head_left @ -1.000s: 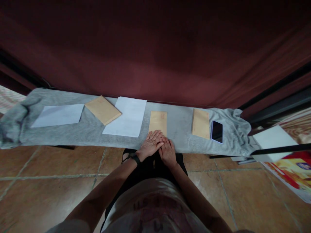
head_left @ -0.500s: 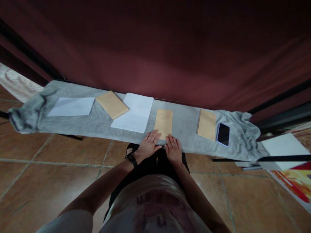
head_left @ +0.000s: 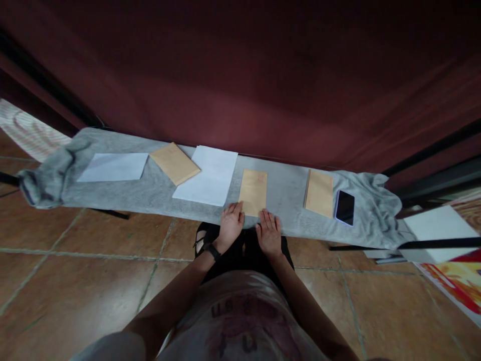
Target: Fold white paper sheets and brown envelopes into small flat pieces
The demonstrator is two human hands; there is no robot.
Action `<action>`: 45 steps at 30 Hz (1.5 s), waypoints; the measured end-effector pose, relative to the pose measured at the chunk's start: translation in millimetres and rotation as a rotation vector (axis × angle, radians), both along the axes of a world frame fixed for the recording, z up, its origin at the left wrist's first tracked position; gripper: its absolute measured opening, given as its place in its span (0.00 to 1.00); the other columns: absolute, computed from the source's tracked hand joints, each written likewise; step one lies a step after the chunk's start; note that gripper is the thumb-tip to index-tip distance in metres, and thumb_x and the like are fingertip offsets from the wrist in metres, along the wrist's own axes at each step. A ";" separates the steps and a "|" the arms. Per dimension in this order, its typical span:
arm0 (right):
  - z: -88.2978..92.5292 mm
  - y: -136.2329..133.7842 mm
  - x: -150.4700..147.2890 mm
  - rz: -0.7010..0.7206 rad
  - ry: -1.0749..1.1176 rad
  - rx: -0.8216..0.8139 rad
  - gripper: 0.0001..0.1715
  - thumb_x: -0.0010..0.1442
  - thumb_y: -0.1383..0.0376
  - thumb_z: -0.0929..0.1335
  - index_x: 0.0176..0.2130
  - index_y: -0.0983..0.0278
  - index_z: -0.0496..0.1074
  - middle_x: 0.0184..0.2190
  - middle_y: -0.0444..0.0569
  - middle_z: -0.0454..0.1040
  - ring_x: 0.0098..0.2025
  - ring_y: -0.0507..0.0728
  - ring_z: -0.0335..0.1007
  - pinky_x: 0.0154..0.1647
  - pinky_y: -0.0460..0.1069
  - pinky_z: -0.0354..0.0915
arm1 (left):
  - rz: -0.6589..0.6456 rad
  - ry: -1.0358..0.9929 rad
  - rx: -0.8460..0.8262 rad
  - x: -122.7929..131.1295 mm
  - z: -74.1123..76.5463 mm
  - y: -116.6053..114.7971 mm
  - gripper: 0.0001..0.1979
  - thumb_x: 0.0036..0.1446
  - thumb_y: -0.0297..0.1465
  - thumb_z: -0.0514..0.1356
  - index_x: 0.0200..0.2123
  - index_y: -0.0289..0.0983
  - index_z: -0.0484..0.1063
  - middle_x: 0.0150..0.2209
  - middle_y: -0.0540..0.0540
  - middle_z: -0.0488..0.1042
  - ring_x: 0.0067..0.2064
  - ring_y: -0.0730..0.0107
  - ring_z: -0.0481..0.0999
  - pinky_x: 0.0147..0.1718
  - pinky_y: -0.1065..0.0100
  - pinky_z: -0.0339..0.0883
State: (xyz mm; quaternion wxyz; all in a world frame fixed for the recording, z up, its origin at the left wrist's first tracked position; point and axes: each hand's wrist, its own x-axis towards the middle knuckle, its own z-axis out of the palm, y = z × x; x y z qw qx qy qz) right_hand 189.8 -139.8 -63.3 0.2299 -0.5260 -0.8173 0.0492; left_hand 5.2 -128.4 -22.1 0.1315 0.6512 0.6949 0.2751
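A tan paper envelope (head_left: 253, 191) with a small reddish print near its top right lies flat before me on the grey cloth (head_left: 285, 195). My left hand (head_left: 231, 224), a dark band on its wrist, rests at the envelope's lower left corner with the fingers stretched forward. At the lower right corner lies my right hand (head_left: 269, 231), palm down and fingers extended. Neither hand grips anything. White paper sheets (head_left: 206, 175) lie to the left of the envelope, partly under another tan envelope (head_left: 175, 163) set at a slant.
Farther left is a white sheet (head_left: 113, 167). A stack of tan envelopes (head_left: 319, 193) lies to the right, beside a phone (head_left: 344, 207) with a dark screen. A dark red curtain (head_left: 240, 100) hangs behind the narrow cloth-covered surface; the floor (head_left: 112, 235) is tiled.
My left hand has turned more upright and its fingers have drawn back off the envelope toward its lower left corner. My right hand and the envelope have stayed nearly where they were.
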 end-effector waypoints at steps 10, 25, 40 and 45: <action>2.9 -1.6 -4.1 -0.018 0.000 0.011 0.31 0.74 0.60 0.56 0.70 0.67 0.56 0.68 0.60 0.62 0.71 0.66 0.53 0.71 0.67 0.44 | 0.227 -0.639 -0.118 -7.9 -5.5 36.1 0.24 0.51 0.26 0.62 0.54 0.35 0.73 0.26 0.53 0.73 0.28 0.69 0.74 0.32 0.68 0.70; 43.7 32.3 -24.6 -0.189 0.975 -0.428 0.35 0.69 0.43 0.57 0.48 0.66 0.76 0.42 0.58 0.81 0.36 0.60 0.78 0.37 0.54 0.75 | 0.083 -0.814 -0.020 40.9 35.8 15.2 0.23 0.62 0.40 0.62 0.58 0.39 0.71 0.54 0.39 0.75 0.55 0.59 0.75 0.51 0.62 0.72; 38.6 17.8 -22.4 -0.172 1.333 -1.072 0.23 0.52 0.47 0.73 0.37 0.64 0.76 0.36 0.51 0.82 0.33 0.56 0.78 0.38 0.52 0.74 | 0.178 -1.002 -0.352 7.7 0.5 30.6 0.14 0.51 0.38 0.67 0.27 0.39 0.65 0.17 0.57 0.69 0.17 0.75 0.70 0.16 0.76 0.62; 35.1 15.2 -10.0 -0.102 0.831 -0.671 0.22 0.66 0.52 0.62 0.41 0.62 0.79 0.39 0.52 0.82 0.40 0.59 0.78 0.47 0.56 0.73 | 0.193 -0.904 -0.429 -3.4 0.2 33.4 0.11 0.54 0.33 0.65 0.28 0.40 0.63 0.15 0.58 0.67 0.15 0.76 0.67 0.16 0.76 0.61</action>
